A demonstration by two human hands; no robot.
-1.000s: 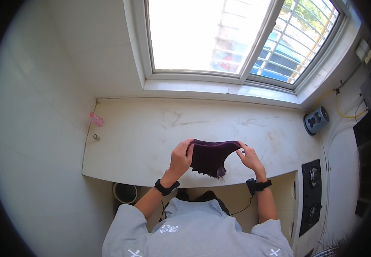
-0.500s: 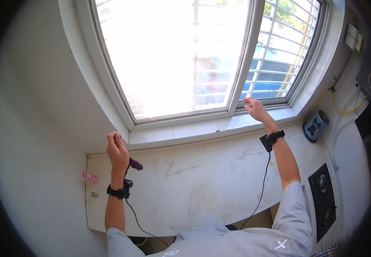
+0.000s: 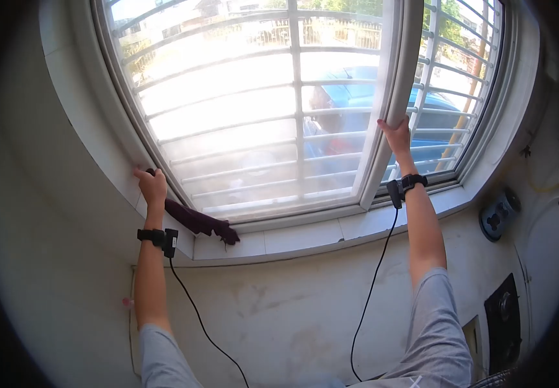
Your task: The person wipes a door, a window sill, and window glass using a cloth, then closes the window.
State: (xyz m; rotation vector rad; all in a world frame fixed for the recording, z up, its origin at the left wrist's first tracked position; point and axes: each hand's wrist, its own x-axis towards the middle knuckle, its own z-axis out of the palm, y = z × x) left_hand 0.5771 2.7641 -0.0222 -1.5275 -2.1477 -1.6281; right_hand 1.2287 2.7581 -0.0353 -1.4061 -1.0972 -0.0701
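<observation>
A dark purple cloth (image 3: pixel 199 221) hangs from my left hand (image 3: pixel 153 185), which is closed on it beside the left frame of the window. The cloth's loose end lies over the left end of the tiled sill (image 3: pixel 247 242). My right hand (image 3: pixel 397 137) grips the upright middle frame (image 3: pixel 392 97) of the sliding window, with its fingers around the edge. Both wrists wear black bands with small devices and cables.
White bars and a blue vehicle (image 3: pixel 344 107) show through the glass. Below the sill is a stained white counter (image 3: pixel 292 304). A blue-grey container (image 3: pixel 500 215) and a black stove (image 3: pixel 504 323) stand at the right; a pink object (image 3: pixel 127 302) is at the left.
Both hands have risen from the counter to the window and moved apart. My right hand let go of the cloth and took hold of the middle frame; the cloth stayed in my left hand.
</observation>
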